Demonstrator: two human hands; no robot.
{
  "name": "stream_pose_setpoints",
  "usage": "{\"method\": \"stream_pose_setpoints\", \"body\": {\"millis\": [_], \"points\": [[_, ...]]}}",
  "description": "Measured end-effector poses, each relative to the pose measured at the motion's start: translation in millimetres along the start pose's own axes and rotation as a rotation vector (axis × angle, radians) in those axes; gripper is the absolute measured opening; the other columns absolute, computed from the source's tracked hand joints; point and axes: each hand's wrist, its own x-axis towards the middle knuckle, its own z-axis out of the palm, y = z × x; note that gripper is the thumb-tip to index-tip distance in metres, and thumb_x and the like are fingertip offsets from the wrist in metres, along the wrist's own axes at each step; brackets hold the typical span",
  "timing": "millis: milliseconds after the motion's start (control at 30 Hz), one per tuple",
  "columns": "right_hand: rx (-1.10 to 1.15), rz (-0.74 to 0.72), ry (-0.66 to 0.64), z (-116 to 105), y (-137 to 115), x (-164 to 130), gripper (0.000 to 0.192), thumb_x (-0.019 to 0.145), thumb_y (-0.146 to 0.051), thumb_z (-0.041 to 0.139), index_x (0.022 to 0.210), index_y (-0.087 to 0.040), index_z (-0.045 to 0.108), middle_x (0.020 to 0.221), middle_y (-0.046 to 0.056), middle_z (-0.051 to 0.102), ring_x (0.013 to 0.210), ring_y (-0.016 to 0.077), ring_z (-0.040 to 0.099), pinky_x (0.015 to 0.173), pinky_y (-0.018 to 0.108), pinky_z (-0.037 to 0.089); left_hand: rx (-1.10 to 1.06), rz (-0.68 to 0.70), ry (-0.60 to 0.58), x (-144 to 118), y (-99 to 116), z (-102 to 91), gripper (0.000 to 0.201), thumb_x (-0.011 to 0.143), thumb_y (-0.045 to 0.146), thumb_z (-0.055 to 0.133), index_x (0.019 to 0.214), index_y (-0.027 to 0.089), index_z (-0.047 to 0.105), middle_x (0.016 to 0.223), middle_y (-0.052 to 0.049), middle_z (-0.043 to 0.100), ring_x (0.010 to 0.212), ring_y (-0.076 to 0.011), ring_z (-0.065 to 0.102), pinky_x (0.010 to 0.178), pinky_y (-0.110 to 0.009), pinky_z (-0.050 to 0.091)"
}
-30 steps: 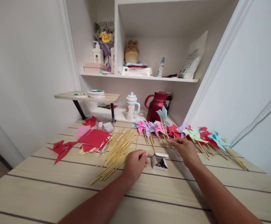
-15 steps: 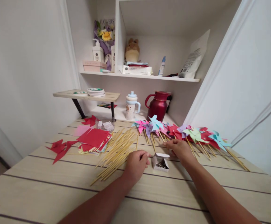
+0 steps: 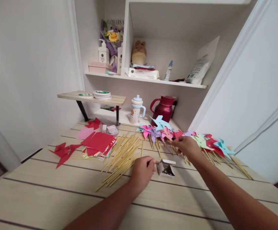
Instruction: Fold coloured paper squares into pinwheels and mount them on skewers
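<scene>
Left hand: the left hand (image 3: 142, 171) rested curled on the table (image 3: 45, 198), fingers drawn together; whether it pinched anything could not be told.
Pin box: one small open box of pins (image 3: 167, 168) stood just beside that hand, to its right.
Right hand: the right hand (image 3: 186, 146) reached past the box, fingers closed on the stick of a light blue pinwheel (image 3: 161, 122) whose head stood raised above the others.
Step in hand: seemingly a finished pinwheel being laid into the row; a careful set-down beside its neighbours, without snagging their sails, seemed called for.
Sticks: one loose heap of bamboo sticks (image 3: 123, 153), too many to count.
Paper: one stack of coloured squares, red on top (image 3: 98, 143); several cut red pieces (image 3: 63, 152) to its left.
Pinwheel row: roughly a dozen finished pinwheels (image 3: 204, 142), overlapping.
Far end: one red jug (image 3: 165, 108) and one lidded cup (image 3: 136, 110).
</scene>
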Motion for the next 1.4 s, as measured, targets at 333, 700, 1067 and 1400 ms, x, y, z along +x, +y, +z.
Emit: {"method": "stream_pose_setpoints", "body": {"millis": [333, 700, 1067, 1400], "points": [[-0.239, 0.050, -0.037, 18.5, -60.4, -4.9, 0.026, 0.095, -0.033, 0.059, 0.119, -0.022, 0.062, 0.126, 0.008, 0.062, 0.105, 0.0214, 0.063, 0.088, 0.040, 0.054, 0.030, 0.004, -0.028, 2.7, 1.5, -2.0, 0.034, 0.087, 0.033, 0.044, 0.084, 0.018, 0.073, 0.065, -0.001, 0.067, 0.057, -0.0156, 0.058, 0.055, -0.025, 0.039], [-0.570, 0.034, -0.050, 45.9, -86.6, -15.6, 0.033, 0.094, -0.034, 0.060, 0.124, -0.018, 0.059, 0.125, 0.010, 0.061, 0.104, 0.0227, 0.064, 0.088, 0.044, 0.054, 0.096, 0.030, -0.090, 5.1, 1.9, -5.9, 0.033, 0.088, 0.033, 0.046, 0.074, 0.019, 0.073, 0.064, -0.001, 0.067, 0.061, -0.0161, 0.057, 0.059, -0.025, 0.036], [-0.590, -0.030, -0.161, 50.8, -83.3, -26.5, 0.033, 0.094, -0.034, 0.060, 0.123, -0.017, 0.059, 0.124, 0.010, 0.062, 0.103, 0.0224, 0.064, 0.087, 0.044, 0.055, 0.096, 0.046, -0.093, 6.8, -0.3, -5.6, 0.035, 0.087, 0.034, 0.048, 0.062, 0.020, 0.068, 0.057, -0.001, 0.062, 0.059, -0.0163, 0.055, 0.059, -0.026, 0.035], [-0.455, -0.026, -0.211, 7.8, -56.0, -6.6, 0.032, 0.094, -0.035, 0.059, 0.122, -0.018, 0.061, 0.125, 0.009, 0.062, 0.104, 0.0234, 0.064, 0.087, 0.043, 0.055, 0.044, 0.046, -0.106, 5.7, 1.2, -6.7, 0.033, 0.086, 0.033, 0.046, 0.074, 0.019, 0.073, 0.062, 0.000, 0.064, 0.057, -0.0146, 0.054, 0.055, -0.025, 0.035]]}}
